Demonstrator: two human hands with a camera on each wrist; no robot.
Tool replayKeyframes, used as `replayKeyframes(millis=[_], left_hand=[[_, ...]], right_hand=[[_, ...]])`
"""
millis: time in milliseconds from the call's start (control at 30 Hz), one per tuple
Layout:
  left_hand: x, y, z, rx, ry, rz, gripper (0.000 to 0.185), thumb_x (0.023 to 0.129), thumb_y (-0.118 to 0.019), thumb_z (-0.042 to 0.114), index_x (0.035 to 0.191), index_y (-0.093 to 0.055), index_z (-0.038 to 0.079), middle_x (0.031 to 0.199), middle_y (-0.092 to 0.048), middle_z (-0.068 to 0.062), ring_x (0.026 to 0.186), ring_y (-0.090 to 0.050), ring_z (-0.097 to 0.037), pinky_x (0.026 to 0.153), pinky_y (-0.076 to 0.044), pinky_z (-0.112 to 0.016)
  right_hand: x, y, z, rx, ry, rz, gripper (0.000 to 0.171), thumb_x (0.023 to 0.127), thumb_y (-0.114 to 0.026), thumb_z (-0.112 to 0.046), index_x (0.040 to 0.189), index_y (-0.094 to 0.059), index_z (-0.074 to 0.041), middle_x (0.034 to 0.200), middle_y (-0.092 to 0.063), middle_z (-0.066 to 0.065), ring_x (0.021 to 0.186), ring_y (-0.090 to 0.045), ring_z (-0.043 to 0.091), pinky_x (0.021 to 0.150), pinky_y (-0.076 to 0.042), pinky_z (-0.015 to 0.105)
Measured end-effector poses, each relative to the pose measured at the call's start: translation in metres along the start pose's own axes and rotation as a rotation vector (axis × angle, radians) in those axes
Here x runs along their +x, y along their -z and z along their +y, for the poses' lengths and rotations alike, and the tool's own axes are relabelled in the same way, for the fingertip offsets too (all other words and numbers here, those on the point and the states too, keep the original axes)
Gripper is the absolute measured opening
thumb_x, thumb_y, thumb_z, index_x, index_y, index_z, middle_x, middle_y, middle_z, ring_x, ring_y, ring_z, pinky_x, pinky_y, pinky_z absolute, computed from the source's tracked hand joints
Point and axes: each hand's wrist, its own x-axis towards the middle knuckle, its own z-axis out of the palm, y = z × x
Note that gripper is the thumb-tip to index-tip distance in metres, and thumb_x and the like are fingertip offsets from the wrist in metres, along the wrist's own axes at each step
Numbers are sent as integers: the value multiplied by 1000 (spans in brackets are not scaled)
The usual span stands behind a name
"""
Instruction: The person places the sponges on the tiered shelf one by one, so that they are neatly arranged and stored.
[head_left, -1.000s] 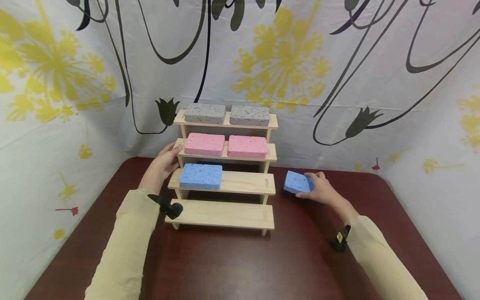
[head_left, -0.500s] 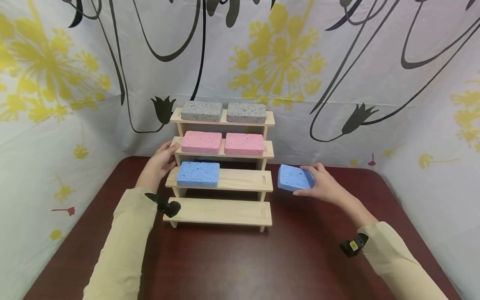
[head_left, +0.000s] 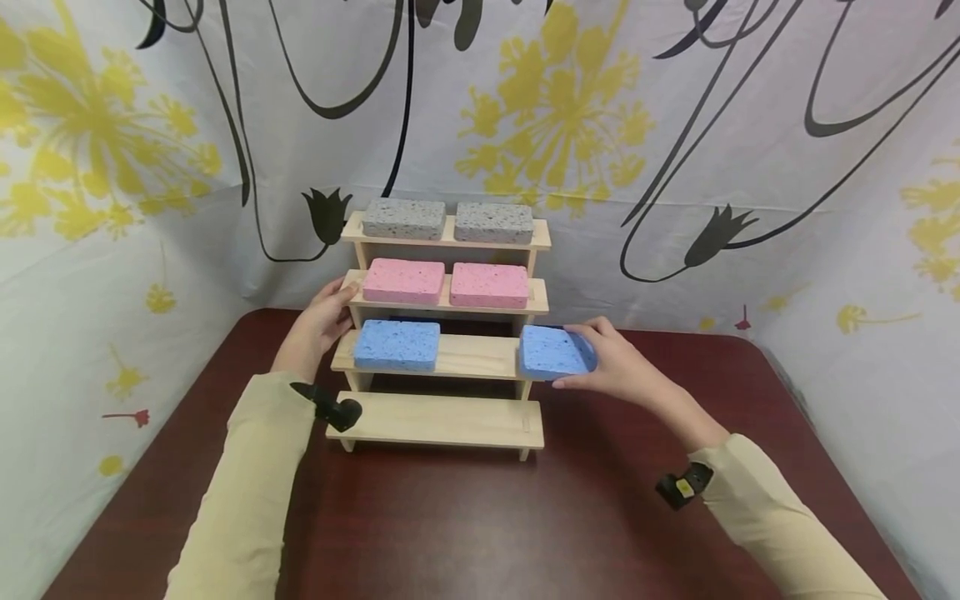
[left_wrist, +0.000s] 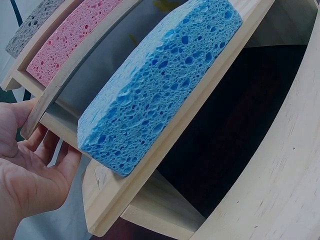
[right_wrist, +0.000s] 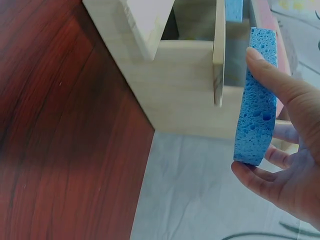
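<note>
R hand grips blue sponge by its edges, at 3 o'clock end of wooden tiered rack's second step. L hand, fingers relaxed, rests on rack's 9 o'clock side. Second blue sponge lies on same step. No readable writing.

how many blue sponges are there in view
2. One blue sponge lies on the left of the rack's second step from the bottom. The other blue sponge is held in the right hand at that step's right end. None seems hidden.
</note>
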Motion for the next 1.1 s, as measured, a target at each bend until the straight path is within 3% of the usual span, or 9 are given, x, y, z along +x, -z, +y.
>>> replayKeyframes(millis=[200, 433, 767, 1000, 1100], left_hand=[[0, 0, 0, -3, -5, -5, 58, 100, -38, 31, 151, -11, 26, 158, -15, -3, 144, -19, -19, 120, -17, -34], [0, 0, 1, -18, 0, -4, 57, 100, -38, 28, 151, -12, 26, 158, -15, -3, 144, -19, -18, 120, -17, -34], [1, 0, -1, -15, -3, -11, 58, 100, -38, 28, 151, -12, 25, 157, -16, -3, 144, -19, -18, 120, -17, -33], [1, 1, 0, -2, 1, -6, 58, 100, -39, 29, 151, -12, 26, 158, -15, -2, 144, -19, -18, 120, -17, -34], [2, 1, 1, 4, 5, -4, 58, 99, -39, 30, 151, -12, 26, 158, -15, -2, 144, -19, -18, 119, -17, -33]], right_hand=[[11, -7, -20, 9, 46, 50, 85, 65, -82, -41, 134, -48, -6, 125, -44, 18, 108, -52, 32, 89, -48, 47], [24, -21, -42, -37, 61, 80, 79, 68, -78, -49, 134, -48, -16, 127, -45, 16, 110, -52, 31, 84, -51, 47], [38, -47, -61, -101, 56, 89, 74, 70, -74, -54, 131, -52, -18, 126, -47, 13, 103, -55, 28, 77, -52, 44], [43, -60, -63, -242, 114, 121, 72, 72, -69, -60, 131, -54, -20, 123, -53, 8, 94, -57, 29, 75, -51, 41], [42, -61, -64, -310, 146, 169, 71, 72, -68, -61, 129, -56, -20, 120, -56, 7, 98, -54, 30, 79, -49, 41]])
